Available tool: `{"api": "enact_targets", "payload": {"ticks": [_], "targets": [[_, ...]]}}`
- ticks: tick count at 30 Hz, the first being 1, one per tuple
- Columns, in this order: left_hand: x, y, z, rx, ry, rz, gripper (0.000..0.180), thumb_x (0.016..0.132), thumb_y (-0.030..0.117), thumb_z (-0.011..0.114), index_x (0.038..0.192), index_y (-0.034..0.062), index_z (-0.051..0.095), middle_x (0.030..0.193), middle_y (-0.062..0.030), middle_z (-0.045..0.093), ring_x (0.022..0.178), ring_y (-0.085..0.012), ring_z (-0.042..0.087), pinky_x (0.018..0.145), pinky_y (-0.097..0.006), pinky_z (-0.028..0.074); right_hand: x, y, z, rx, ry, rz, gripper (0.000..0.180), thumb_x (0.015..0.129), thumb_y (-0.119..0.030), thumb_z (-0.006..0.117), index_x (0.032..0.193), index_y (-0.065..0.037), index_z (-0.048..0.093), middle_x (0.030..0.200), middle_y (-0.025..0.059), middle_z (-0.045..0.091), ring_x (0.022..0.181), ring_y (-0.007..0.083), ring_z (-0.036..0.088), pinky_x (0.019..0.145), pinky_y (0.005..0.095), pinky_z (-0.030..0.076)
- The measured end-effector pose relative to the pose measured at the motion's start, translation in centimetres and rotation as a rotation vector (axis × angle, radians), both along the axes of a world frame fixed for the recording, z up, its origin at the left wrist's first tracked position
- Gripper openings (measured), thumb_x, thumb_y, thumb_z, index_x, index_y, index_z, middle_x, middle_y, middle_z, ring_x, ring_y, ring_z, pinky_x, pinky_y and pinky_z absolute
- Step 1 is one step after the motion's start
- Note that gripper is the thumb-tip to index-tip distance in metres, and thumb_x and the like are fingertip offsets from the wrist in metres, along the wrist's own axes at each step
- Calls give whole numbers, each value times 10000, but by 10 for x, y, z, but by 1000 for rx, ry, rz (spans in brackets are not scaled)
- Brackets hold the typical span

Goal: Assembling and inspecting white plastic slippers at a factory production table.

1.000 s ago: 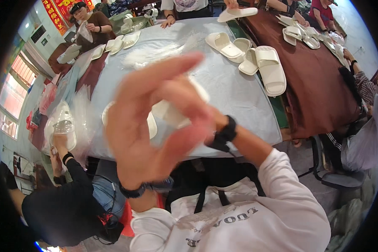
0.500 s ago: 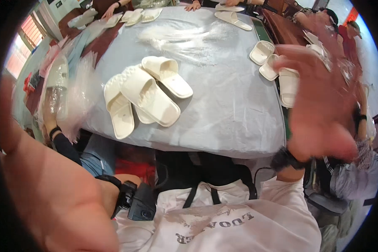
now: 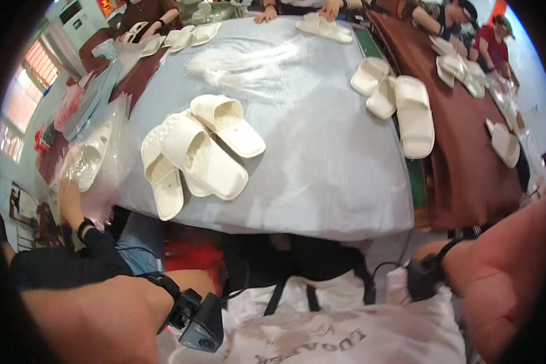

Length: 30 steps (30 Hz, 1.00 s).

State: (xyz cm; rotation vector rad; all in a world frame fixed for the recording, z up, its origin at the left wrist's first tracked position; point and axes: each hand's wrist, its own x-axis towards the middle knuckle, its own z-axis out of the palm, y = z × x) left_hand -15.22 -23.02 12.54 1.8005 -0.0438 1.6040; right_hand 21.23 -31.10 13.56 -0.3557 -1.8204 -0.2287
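Both hands have pulled back toward the person's body since a moment ago: the left hand (image 3: 73, 315) sits low at the near edge, well away from the pile of white slippers (image 3: 194, 151), and the right hand (image 3: 509, 273) has dropped off to the pile's far right, so it no longer hangs over the counter (image 3: 321, 164). Neither hand holds anything, but the fingers are cut off, so I cannot tell if they are loose or curled. The pile lies untouched on the counter, with three more slippers (image 3: 394, 103) to its right.
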Motion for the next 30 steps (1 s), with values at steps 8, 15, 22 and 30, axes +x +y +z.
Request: {"api": "enact_targets", "payload": {"ticks": [8, 15, 22, 30], "targets": [[-14, -46, -20, -272, 36, 8, 731, 994, 487, 517, 1505, -4, 336, 1190, -179, 547, 1110, -339, 517, 918, -470, 450, 257, -102, -44, -296, -2, -124, 657, 948, -504, 588, 1382, -13, 535, 1391, 181, 557, 1103, 320, 631, 986, 414, 486], [-17, -31, -26, -212, -36, 15, 766, 992, 523, 497, 1521, 1, 312, 1244, -199, 521, 1156, -364, 497, 948, -485, 439, 269, -118, -75, -254, -99, -236, 589, 964, -446, 581, 1365, -15, 551, 1369, 192, 573, 1088, 324, 641, 974, 411, 491], [12, -20, -49, -97, -176, 65, 801, 989, 559, 476, 1536, 5, 287, 1297, -219, 496, 1203, -390, 476, 978, -500, 428, 267, -119, -93, -139, -248, -310, 522, 981, -388, 574, 1348, -17, 566, 1347, 203, 590, 1073, 328, 652, 961, 409, 496], [22, -12, -54, -143, -269, -12, 841, 986, 600, 452, 1554, 11, 259, 1358, -242, 467, 1256, -420, 453, 1012, -516, 415, 217, -7, -66, -190, -374, -524, 447, 1000, -321, 567, 1329, -20, 584, 1323, 215, 609, 1056, 333, 664, 948, 405, 502]]}}
